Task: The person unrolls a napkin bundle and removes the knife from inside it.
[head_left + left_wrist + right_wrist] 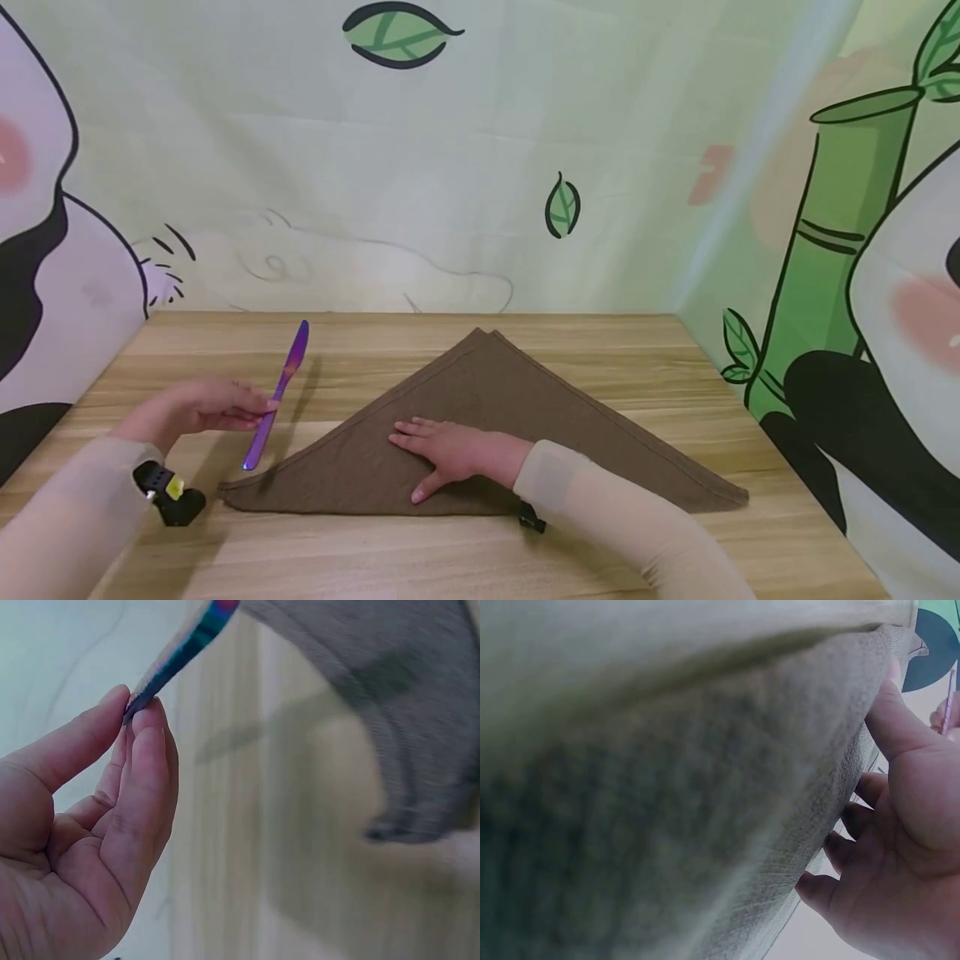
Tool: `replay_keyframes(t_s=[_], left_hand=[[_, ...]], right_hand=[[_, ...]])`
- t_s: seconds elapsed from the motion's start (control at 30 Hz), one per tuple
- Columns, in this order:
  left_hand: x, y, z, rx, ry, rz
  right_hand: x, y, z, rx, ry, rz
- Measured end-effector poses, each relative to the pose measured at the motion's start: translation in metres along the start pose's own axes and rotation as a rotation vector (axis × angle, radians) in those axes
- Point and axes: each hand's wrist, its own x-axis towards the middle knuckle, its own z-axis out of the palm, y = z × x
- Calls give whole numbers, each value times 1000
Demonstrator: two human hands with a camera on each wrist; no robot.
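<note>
A shiny purple-blue table knife (pixel 287 372) is pinched between the thumb and fingertips of my left hand (pixel 225 406), its blade pointing away to the back. In the left wrist view the knife (pixel 184 656) shows a rainbow sheen above the hand (pixel 97 810). A brown cloth napkin (pixel 517 392), folded into a triangle with its peak at the back, lies on the table. My right hand (pixel 457 454) rests on the napkin left of its middle, fingers spread. The right wrist view has the cloth (pixel 705 787) close up, with the fingertips of the right hand (pixel 915 810) against it.
The wooden table (pixel 600 337) carries the napkin and ends at a printed backdrop (pixel 465 150) with leaves, bamboo and panda drawings. Just right of the knife lies the napkin's left corner (pixel 240 493). A black wrist camera (pixel 171 493) hangs under the left forearm.
</note>
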Motion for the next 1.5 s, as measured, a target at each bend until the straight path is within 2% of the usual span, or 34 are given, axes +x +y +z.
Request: replay_keyframes(t_s=[0.3,0.47,0.63,0.9,1.17,1.5], left_hand=[[0,37,-9,-48,56,29],[4,48,-17,-61,56,51],[14,56,-23,-103,62,39],[28,62,-30,-127,56,16],[44,59,-36,-202,62,-23],[66,52,-33,-211,-1,-17]], right_hand=[[-1,2,-1,-8,7,-3],[-1,1,-1,-16,16,-9],[0,1,0,-25,19,-8],[1,3,2,-31,15,-9],[-3,3,0,-21,4,3],[-3,3,0,-24,2,2]])
